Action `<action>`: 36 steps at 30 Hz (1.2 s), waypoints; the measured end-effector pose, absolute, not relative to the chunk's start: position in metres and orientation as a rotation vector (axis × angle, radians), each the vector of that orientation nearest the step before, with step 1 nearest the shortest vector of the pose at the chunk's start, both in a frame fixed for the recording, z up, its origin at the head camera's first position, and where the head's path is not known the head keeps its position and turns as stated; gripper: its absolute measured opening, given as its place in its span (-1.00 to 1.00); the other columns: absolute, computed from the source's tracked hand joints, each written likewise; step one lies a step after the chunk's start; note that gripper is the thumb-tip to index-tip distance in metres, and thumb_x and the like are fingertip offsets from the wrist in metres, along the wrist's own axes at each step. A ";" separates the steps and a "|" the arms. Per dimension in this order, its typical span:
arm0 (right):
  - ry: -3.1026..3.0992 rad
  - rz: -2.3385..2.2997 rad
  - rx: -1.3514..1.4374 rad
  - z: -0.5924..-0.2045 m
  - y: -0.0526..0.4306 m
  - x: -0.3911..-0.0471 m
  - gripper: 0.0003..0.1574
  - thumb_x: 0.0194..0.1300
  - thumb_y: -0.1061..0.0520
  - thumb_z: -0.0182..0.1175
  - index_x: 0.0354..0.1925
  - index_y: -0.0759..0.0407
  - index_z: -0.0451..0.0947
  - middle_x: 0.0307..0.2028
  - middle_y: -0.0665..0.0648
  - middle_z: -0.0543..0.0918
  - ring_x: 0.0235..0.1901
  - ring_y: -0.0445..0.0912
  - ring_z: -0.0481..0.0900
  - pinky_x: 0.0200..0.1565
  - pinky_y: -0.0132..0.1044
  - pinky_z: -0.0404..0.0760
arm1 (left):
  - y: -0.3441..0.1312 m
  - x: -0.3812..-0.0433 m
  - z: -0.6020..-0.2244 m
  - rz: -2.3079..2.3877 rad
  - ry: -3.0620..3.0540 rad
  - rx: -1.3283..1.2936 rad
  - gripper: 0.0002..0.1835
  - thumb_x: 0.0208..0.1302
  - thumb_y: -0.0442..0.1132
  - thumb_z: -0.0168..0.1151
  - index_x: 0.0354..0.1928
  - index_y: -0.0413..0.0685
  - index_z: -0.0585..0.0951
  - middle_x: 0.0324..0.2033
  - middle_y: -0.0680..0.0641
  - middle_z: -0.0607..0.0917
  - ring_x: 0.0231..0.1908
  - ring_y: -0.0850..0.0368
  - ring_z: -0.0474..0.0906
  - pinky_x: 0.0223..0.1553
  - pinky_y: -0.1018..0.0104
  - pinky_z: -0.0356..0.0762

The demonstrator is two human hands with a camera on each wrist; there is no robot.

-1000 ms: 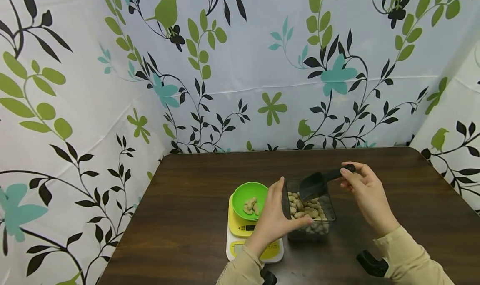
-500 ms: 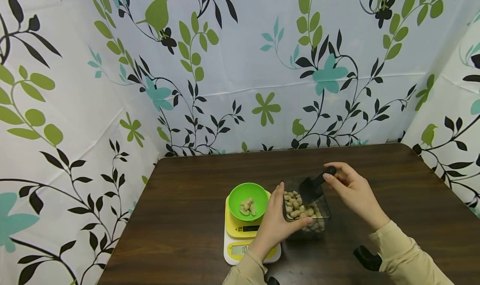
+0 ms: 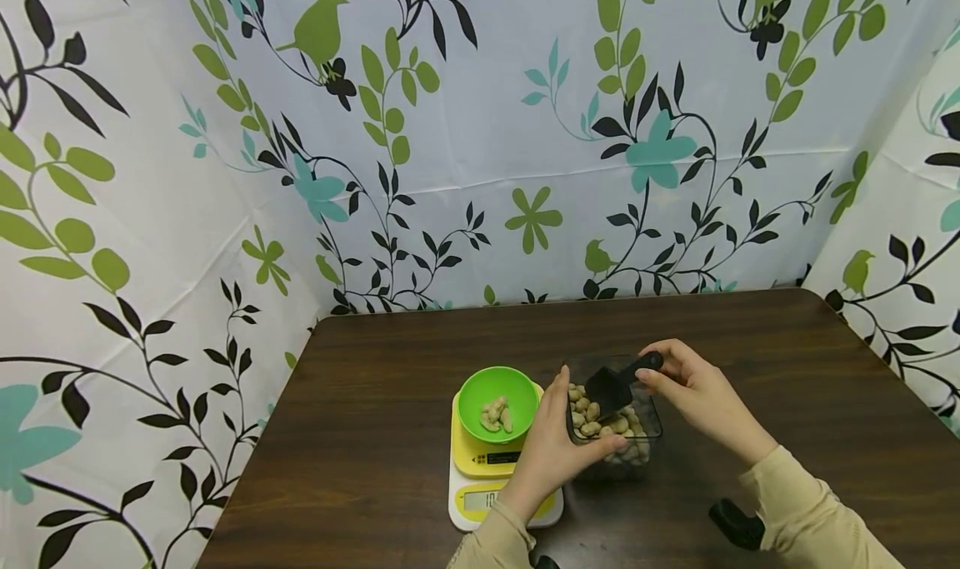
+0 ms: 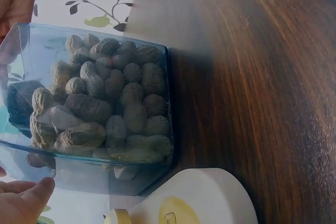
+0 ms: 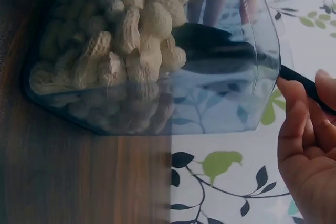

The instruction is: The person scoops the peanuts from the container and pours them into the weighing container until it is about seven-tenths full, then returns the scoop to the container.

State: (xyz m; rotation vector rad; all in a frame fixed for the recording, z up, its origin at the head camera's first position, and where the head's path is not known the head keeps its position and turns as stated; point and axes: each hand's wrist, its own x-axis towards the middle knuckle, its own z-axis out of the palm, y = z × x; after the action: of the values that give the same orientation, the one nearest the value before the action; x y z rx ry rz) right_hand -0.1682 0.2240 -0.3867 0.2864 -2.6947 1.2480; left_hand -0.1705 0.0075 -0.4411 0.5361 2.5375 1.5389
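A clear square container [image 3: 649,417] of unshelled peanuts [image 4: 88,107] stands on the table in the head view. My left hand [image 3: 557,446] holds its near left corner, thumb along the near rim and fingers up the left side. With my right hand [image 3: 703,392] I pinch the handle of a small black scoop [image 3: 609,391], whose blade dips inside the container against the peanuts. Through the clear wall in the right wrist view, the dark scoop blade [image 5: 210,45] shows beside the nuts. A green bowl [image 3: 471,402] with several peanuts sits on a yellow and white kitchen scale [image 3: 467,462].
The scale stands close to the left of the container, its display [image 3: 478,500] partly lit with digits and its front partly covered by my left forearm. Under everything lies a dark wooden table [image 3: 375,419]. A patterned cloth [image 3: 465,152] hangs behind it.
My right hand has moved left and slightly down, bringing the scoop lower into the container among the peanuts. My left hand keeps its hold. The view has shifted slightly.
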 end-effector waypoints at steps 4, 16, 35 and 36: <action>-2.696 1.344 0.298 -0.394 0.227 -0.167 -0.67 0.31 -0.01 0.15 -0.07 0.12 0.36 -0.43 0.00 0.70 -0.35 -0.23 0.63 -0.34 -0.39 0.53 | 0.008 -0.170 -0.441 1.540 2.534 0.536 0.11 -0.02 0.30 0.30 0.46 0.31 -0.15 0.44 -0.04 0.05 0.41 -0.07 0.05 0.25 -0.18 0.24; -2.534 1.604 0.158 -0.414 0.230 -0.158 -0.66 0.28 0.03 0.18 -0.14 0.20 0.33 -0.32 -0.07 0.70 -0.31 -0.23 0.68 -0.22 -0.37 0.63 | 0.009 -0.170 -0.440 1.511 2.530 0.538 0.08 -0.02 0.31 0.29 0.43 0.46 -0.19 0.44 0.00 0.03 0.41 -0.06 0.05 0.24 -0.19 0.24; -2.503 1.516 0.328 -0.426 0.230 -0.151 -0.70 0.30 0.20 0.14 -0.04 0.22 0.31 -0.64 -0.09 0.43 -0.70 -0.19 0.19 -0.61 -0.31 0.25 | 0.008 -0.171 -0.439 1.512 2.542 0.524 0.10 -0.02 0.32 0.29 0.44 0.44 -0.20 0.45 -0.01 0.03 0.42 -0.06 0.04 0.24 -0.19 0.24; -2.518 1.485 0.313 -0.426 0.229 -0.151 -0.70 0.30 0.18 0.14 -0.04 0.19 0.31 -0.67 -0.10 0.38 -0.71 -0.20 0.17 -0.62 -0.32 0.25 | 0.008 -0.171 -0.439 1.515 2.540 0.523 0.09 -0.02 0.31 0.29 0.43 0.46 -0.20 0.45 0.00 0.02 0.42 -0.06 0.04 0.25 -0.19 0.24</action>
State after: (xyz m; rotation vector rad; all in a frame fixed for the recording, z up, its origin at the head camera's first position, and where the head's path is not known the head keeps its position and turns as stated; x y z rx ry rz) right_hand -0.1511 0.2290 -0.4255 0.3130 -2.5177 1.4852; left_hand -0.1710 0.0083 -0.4388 0.5233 2.5395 1.5150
